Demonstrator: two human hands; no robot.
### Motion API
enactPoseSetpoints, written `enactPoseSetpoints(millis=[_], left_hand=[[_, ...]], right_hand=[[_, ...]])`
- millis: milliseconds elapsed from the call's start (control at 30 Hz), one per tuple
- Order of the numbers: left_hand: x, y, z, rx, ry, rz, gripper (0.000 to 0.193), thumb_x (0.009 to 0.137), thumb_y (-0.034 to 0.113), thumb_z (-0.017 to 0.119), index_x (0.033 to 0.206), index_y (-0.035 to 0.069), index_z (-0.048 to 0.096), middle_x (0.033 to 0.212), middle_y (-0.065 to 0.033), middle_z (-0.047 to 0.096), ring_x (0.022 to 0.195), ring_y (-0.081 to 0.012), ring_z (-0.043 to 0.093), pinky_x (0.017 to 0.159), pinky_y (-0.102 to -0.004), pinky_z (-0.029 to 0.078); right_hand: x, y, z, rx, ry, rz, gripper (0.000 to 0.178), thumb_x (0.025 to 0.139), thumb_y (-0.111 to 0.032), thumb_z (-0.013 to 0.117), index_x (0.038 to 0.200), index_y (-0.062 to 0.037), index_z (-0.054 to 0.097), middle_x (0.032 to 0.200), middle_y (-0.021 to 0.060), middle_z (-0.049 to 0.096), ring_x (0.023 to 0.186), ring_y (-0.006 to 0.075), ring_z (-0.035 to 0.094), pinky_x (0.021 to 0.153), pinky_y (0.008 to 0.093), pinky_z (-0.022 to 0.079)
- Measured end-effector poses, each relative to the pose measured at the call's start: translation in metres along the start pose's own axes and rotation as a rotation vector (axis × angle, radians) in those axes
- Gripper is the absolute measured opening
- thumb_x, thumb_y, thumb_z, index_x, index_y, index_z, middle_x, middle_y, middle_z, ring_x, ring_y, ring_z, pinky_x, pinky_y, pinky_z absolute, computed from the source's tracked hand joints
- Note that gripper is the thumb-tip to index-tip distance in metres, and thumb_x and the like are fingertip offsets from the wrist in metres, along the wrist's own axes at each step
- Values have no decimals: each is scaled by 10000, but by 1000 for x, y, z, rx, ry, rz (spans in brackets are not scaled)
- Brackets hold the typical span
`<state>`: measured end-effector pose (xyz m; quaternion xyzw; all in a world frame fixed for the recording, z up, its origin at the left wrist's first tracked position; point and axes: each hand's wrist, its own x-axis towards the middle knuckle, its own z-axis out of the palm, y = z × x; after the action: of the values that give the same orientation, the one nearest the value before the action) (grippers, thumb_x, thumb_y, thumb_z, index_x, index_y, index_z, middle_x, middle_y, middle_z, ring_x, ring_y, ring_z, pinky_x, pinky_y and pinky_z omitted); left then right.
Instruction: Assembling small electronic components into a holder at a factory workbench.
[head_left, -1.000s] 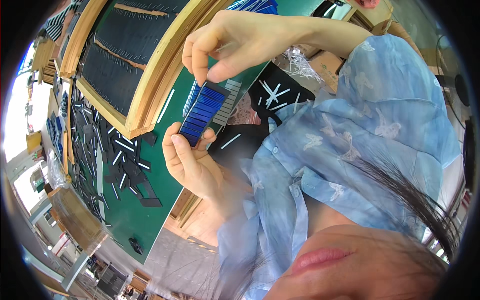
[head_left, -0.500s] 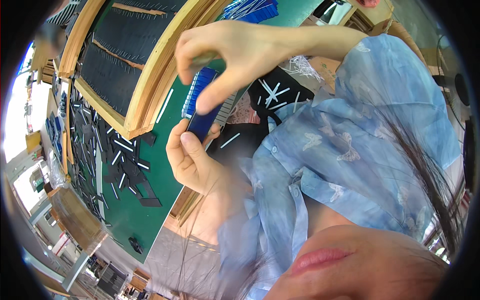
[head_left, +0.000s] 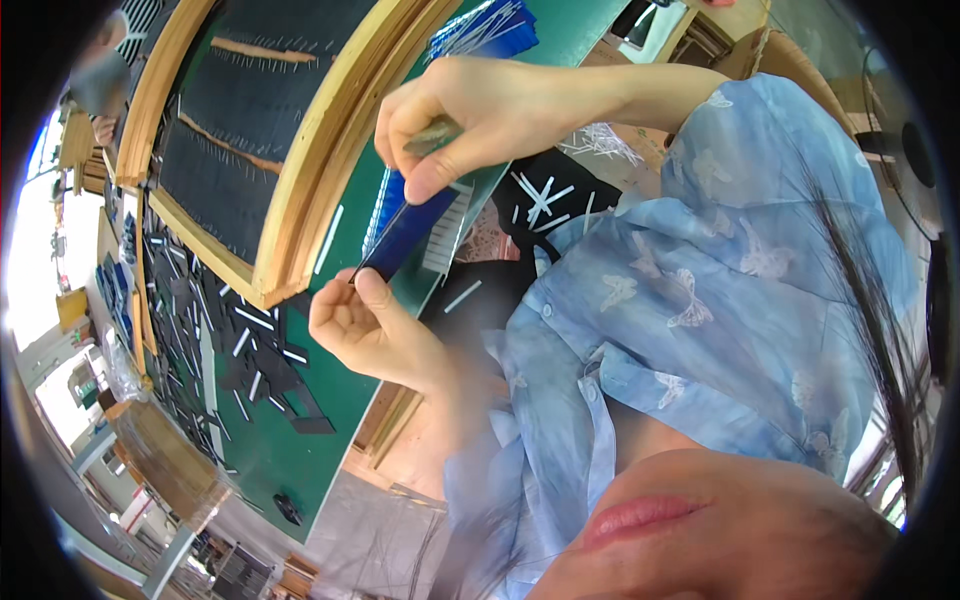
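A dark blue flat strip (head_left: 408, 238) is held at a slant between my two hands, above the green tabletop. My left hand (head_left: 375, 330) pinches its lower end between thumb and fingertips. At the upper end, my right hand (head_left: 470, 115) has its thumb and fingers closed on the strip. A small grey-green object (head_left: 434, 136) is tucked inside the curled right fingers; its kind is unclear. Behind the strip lie blue pieces with white lines (head_left: 379, 215), partly covered. A white-striped piece (head_left: 445, 235) shows beside the strip, toward my body.
A wooden frame (head_left: 290, 235) holding dark panels with rows of pins stands on the green table (head_left: 345, 400). Black pieces and white strips (head_left: 250, 350) lie scattered below it. Blue pieces under white sticks (head_left: 490, 30) sit farther off. White strips rest on black cloth (head_left: 520, 225) over my lap.
My right thumb and fingers have come down and closed on the strip's upper end. My left hand has shifted slightly down and left, at the lower end. The view has shifted a little.
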<state>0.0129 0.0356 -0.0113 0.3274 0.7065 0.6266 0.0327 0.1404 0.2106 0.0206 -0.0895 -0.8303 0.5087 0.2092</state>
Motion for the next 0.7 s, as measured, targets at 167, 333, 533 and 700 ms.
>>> enactPoseSetpoints(millis=[167,333,533,700], left_hand=[[23,-1,-23,-727,-538,-511,256,943,197,553,1110,2,554,927,-81,620,798,-136,560,697,-272,460],[21,27,23,-972,-558,-812,428,955,318,516,1231,-9,499,1098,-145,607,843,-178,554,728,-293,475],[24,42,29,-497,-543,-369,544,996,394,382,1292,-61,418,1250,-242,515,855,-198,567,707,-253,494],[21,30,24,-438,-418,-267,436,1004,285,403,1231,-83,450,1167,-229,564,839,-180,579,697,-243,498]], right_hand=[[-9,-1,-8,311,33,1,193,776,-154,733,906,-28,666,1046,49,607,816,88,524,671,234,405],[-11,1,-7,246,48,-328,417,739,-137,780,1116,-66,617,1091,24,606,747,58,476,589,203,366],[23,10,-169,-400,190,13,359,711,-120,749,1040,-32,638,940,82,648,756,172,621,655,258,488],[59,58,-227,-711,-82,-18,379,661,-153,768,997,-3,679,959,135,689,889,245,643,776,326,505]])
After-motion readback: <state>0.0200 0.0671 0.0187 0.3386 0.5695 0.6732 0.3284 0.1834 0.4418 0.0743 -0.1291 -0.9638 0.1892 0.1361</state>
